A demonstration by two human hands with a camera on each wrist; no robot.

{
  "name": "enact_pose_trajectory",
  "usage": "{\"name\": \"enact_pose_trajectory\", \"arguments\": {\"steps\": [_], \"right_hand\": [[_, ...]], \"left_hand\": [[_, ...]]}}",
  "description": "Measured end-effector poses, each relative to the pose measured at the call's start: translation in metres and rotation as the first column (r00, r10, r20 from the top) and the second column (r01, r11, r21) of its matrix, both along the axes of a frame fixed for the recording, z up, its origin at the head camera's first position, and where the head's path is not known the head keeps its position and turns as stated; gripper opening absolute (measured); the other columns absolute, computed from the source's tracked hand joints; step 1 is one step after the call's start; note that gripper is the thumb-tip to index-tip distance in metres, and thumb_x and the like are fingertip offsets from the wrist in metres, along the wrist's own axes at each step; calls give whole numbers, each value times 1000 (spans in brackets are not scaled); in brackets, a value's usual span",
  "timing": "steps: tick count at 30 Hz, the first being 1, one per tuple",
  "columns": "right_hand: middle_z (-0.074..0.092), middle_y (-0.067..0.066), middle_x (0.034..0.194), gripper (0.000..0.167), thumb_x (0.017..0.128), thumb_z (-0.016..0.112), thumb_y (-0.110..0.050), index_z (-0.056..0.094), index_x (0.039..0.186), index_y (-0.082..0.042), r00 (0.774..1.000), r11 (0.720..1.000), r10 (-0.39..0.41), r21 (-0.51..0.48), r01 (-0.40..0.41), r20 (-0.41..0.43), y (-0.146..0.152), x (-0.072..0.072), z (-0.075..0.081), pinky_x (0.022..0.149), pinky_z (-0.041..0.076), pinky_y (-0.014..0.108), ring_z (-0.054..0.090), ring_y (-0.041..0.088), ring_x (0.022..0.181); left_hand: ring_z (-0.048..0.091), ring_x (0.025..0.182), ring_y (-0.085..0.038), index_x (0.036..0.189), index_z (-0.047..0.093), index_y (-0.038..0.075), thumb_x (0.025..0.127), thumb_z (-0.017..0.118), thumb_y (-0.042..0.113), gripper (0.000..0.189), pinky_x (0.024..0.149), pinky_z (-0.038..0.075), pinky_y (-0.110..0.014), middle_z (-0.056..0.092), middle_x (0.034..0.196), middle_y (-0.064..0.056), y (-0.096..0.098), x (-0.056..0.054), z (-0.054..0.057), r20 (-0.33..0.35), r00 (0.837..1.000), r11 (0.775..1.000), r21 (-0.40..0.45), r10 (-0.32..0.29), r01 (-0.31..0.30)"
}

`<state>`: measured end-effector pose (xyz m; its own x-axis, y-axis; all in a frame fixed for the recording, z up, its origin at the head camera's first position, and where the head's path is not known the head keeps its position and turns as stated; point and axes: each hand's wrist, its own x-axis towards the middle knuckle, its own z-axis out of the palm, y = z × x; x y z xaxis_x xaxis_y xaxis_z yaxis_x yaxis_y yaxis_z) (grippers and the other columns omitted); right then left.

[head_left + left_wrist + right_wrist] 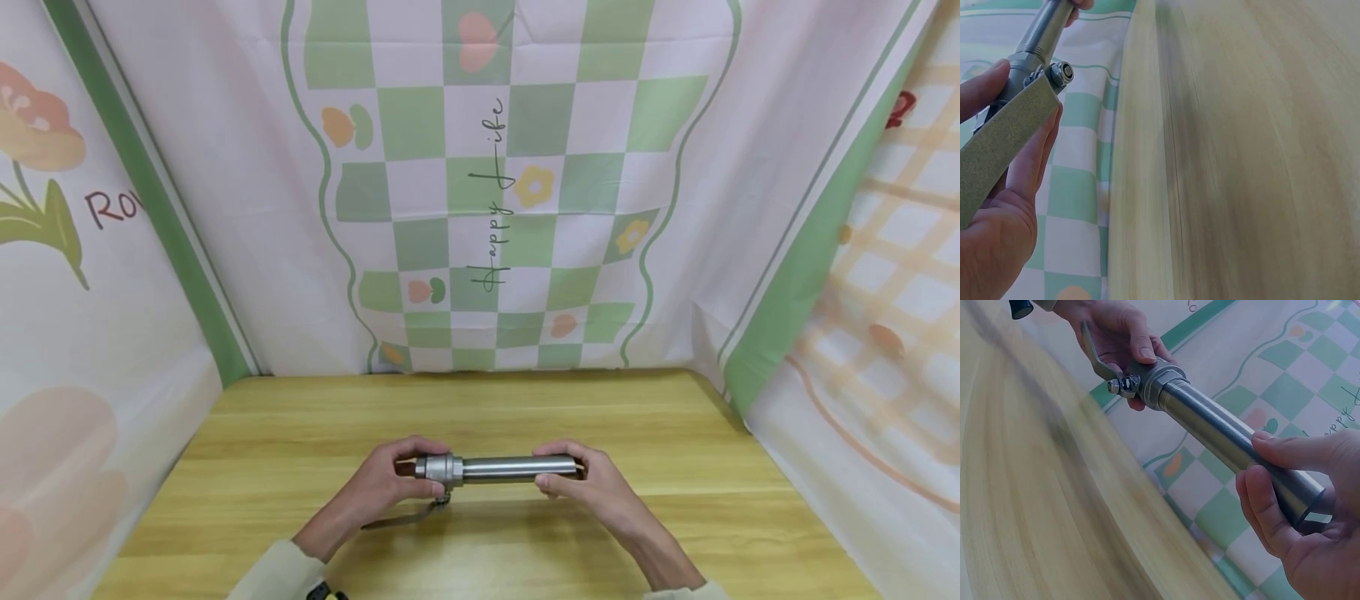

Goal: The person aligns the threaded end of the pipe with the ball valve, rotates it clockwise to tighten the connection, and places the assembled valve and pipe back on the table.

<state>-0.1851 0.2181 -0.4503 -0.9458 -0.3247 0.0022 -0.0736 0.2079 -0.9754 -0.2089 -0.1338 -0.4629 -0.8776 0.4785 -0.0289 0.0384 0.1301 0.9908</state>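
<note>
A metal ball valve (444,469) with a flat lever handle (405,520) is joined to a smooth steel pipe (498,469). Both are held level above the table, the valve on the left. My left hand (390,477) grips the valve body between thumb and fingers. The lever hangs below and points back toward the left wrist. Around the pipe's right end, my right hand (592,479) holds with thumb and fingers. In the right wrist view, threads show where the pipe (1235,444) enters the valve (1159,381).
The wooden table (480,408) lies under both hands. A checkered cloth (480,192) hangs behind it, with printed cloth panels at the left (67,333) and right (885,333). A dark band with yellow (324,592) shows by the left sleeve.
</note>
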Motion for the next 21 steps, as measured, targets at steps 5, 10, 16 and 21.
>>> {"name": "enact_pose_trajectory", "arguments": {"steps": [5,10,16,21], "right_hand": [[70,9,109,42,103,76,-15,65,136,7,1000,1000,0,-2,0,-8,0,1,0,84,60,31,69,13,91],[70,8,105,42,103,77,-17,66,135,7,1000,1000,-6,-3,5,-12,0,1,-1,84,59,31,69,13,90],[72,9,105,42,102,78,-18,67,135,6,1000,1000,-19,1,19,-10,0,0,-2,83,60,31,71,14,90],[73,13,105,39,103,77,-17,68,133,6,999,1000,-30,4,31,-31,-1,0,-3,83,60,30,72,14,90]], "left_hand": [[70,112,-26,141,69,9,93,88,20,52,94,62,-36,66,138,-18,0,-1,-1,5,1000,1000,4,-5,5],[70,112,-26,141,69,9,93,88,19,52,93,62,-35,66,137,-18,1,-1,-2,4,1000,1000,6,-6,6],[70,112,-26,140,69,8,93,88,18,51,92,62,-34,66,137,-19,1,0,-1,-5,1000,1000,11,-10,10],[70,112,-26,140,69,8,93,88,19,51,93,62,-35,66,137,-19,1,1,0,-6,1000,1000,4,-8,8]]}}
